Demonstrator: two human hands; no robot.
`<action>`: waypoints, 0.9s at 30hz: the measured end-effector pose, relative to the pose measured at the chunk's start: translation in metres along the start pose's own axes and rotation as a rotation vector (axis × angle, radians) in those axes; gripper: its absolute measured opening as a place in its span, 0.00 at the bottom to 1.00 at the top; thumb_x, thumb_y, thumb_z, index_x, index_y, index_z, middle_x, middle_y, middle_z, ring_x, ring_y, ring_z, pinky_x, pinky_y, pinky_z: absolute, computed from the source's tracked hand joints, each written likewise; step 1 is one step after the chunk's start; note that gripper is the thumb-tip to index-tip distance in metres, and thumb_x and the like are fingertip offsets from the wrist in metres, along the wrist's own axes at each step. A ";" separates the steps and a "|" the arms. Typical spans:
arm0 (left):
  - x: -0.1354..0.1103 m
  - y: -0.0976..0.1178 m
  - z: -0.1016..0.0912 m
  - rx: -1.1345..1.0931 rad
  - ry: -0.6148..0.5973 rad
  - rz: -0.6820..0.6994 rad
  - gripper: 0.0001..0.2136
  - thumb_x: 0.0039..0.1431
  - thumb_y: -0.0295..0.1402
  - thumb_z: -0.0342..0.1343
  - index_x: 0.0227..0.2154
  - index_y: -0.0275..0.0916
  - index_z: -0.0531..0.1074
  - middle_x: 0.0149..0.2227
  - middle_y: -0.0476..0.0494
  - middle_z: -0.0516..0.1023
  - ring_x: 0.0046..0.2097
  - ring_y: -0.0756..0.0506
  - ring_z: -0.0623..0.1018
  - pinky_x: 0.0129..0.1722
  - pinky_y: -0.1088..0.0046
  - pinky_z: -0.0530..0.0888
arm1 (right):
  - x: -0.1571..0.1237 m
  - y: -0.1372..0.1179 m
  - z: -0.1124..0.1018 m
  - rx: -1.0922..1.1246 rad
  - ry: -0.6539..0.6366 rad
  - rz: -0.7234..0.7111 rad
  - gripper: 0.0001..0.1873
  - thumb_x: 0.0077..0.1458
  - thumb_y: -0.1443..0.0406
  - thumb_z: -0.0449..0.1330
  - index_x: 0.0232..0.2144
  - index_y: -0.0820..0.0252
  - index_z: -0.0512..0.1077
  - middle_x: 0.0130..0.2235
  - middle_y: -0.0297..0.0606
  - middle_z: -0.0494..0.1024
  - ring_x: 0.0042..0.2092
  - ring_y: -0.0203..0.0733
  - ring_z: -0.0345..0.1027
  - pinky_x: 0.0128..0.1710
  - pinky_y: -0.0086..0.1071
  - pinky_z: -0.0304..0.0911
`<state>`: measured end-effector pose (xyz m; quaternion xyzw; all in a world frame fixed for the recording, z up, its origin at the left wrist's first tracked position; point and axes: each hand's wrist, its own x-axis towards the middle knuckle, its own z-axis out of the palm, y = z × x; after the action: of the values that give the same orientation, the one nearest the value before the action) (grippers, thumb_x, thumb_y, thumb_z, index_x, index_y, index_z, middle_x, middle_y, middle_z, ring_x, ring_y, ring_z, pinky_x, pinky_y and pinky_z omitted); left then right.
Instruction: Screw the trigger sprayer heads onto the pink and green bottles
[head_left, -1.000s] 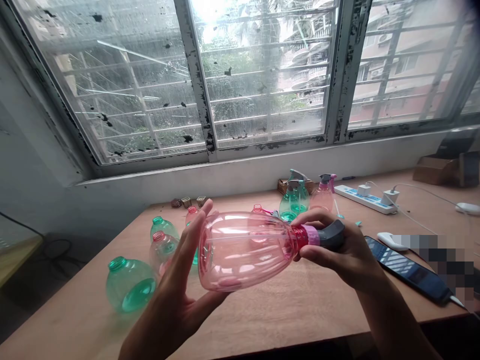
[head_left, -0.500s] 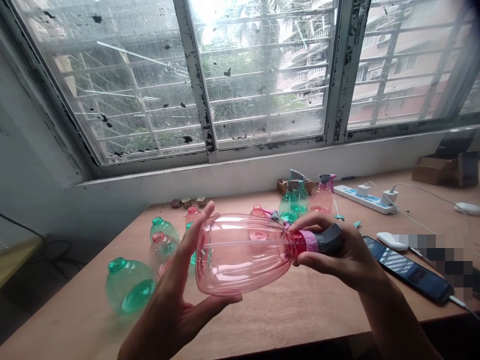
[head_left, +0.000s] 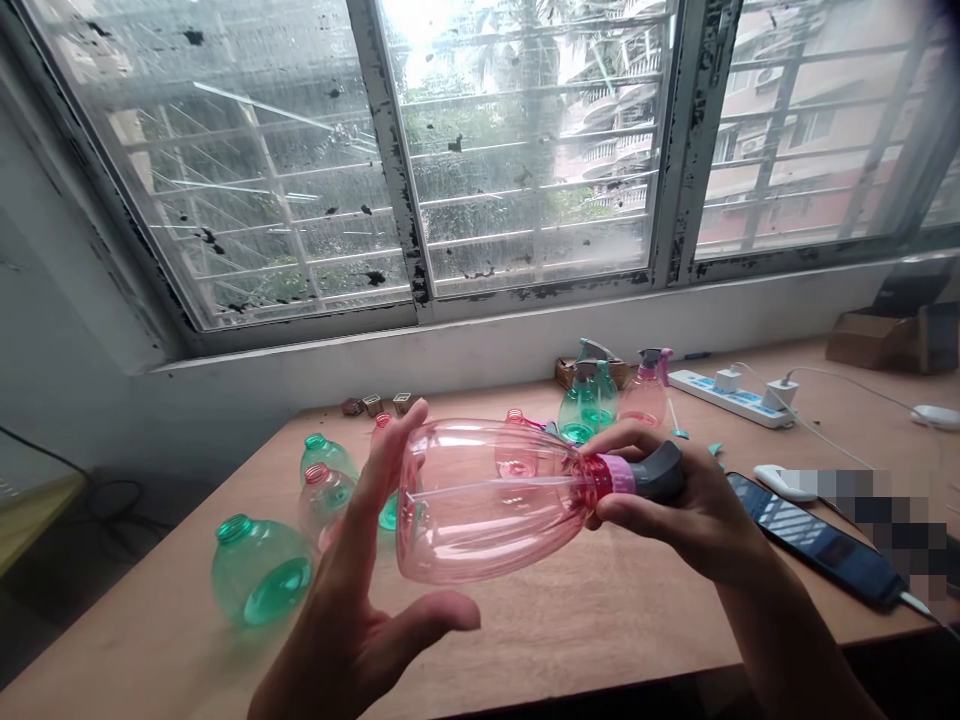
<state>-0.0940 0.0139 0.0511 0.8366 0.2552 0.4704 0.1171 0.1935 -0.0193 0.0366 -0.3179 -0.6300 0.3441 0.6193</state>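
A clear pink spray bottle (head_left: 487,510) lies sideways in the air above the table, its base to the left. At its neck, beside the pink collar and grey spray head (head_left: 660,472), my right hand (head_left: 675,510) is closed around it. A thin straw shows inside the bottle. My left hand (head_left: 375,560) is open at the base end, thumb spread away below the bottle. The left fingers reach up beside the base; whether they touch it I cannot tell.
Green bottles (head_left: 259,575) and pink bottles (head_left: 324,500) without tops stand on the left of the wooden table (head_left: 525,650). Several bottles with spray heads (head_left: 646,390) stand near the window wall. On the right are a phone (head_left: 817,540), a power strip (head_left: 739,398) and cables.
My left thumb has come away from the underside of the bottle, and the left hand has opened. The bottle has shifted slightly up and right in my right hand's grip.
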 end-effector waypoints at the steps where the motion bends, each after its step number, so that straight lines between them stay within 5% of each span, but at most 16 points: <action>1: 0.000 0.000 0.000 0.001 -0.002 -0.005 0.43 0.59 0.49 0.65 0.72 0.55 0.48 0.75 0.43 0.50 0.74 0.27 0.52 0.70 0.39 0.56 | 0.000 0.000 0.000 0.009 -0.005 -0.002 0.16 0.53 0.62 0.75 0.42 0.55 0.78 0.29 0.33 0.81 0.28 0.38 0.74 0.25 0.26 0.67; 9: 0.001 0.000 0.000 0.025 -0.016 0.091 0.44 0.62 0.30 0.65 0.72 0.57 0.45 0.76 0.47 0.45 0.75 0.31 0.50 0.69 0.47 0.62 | 0.004 0.006 -0.003 0.114 -0.028 0.040 0.13 0.57 0.59 0.73 0.42 0.56 0.79 0.31 0.36 0.84 0.31 0.41 0.79 0.33 0.29 0.76; 13: -0.005 -0.005 0.003 0.062 0.008 0.086 0.44 0.64 0.24 0.62 0.72 0.62 0.42 0.76 0.49 0.49 0.74 0.32 0.53 0.71 0.42 0.56 | 0.003 0.004 -0.001 0.153 -0.024 0.053 0.13 0.56 0.60 0.74 0.41 0.56 0.80 0.29 0.35 0.84 0.31 0.40 0.80 0.33 0.27 0.77; 18: -0.008 -0.004 0.004 0.020 0.016 -0.017 0.41 0.65 0.27 0.61 0.72 0.57 0.45 0.76 0.45 0.48 0.72 0.32 0.59 0.71 0.42 0.58 | 0.002 0.001 -0.001 0.136 -0.008 0.053 0.12 0.55 0.60 0.74 0.39 0.56 0.79 0.29 0.34 0.84 0.30 0.39 0.79 0.32 0.26 0.76; 23: -0.001 0.003 0.000 -0.052 -0.037 -0.046 0.37 0.65 0.37 0.61 0.72 0.54 0.49 0.75 0.44 0.51 0.74 0.29 0.53 0.71 0.41 0.57 | 0.002 0.000 -0.001 0.068 0.016 0.064 0.15 0.55 0.57 0.74 0.40 0.57 0.79 0.28 0.35 0.83 0.30 0.41 0.79 0.31 0.29 0.75; 27: 0.002 0.004 0.002 0.029 0.001 -0.002 0.36 0.65 0.34 0.62 0.71 0.53 0.51 0.76 0.45 0.47 0.75 0.30 0.48 0.72 0.41 0.54 | 0.003 0.003 -0.001 0.095 0.035 0.054 0.15 0.54 0.58 0.74 0.40 0.58 0.79 0.28 0.36 0.83 0.30 0.43 0.79 0.31 0.31 0.77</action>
<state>-0.0901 0.0117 0.0533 0.8375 0.2631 0.4672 0.1053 0.1941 -0.0156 0.0360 -0.3109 -0.5932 0.3848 0.6351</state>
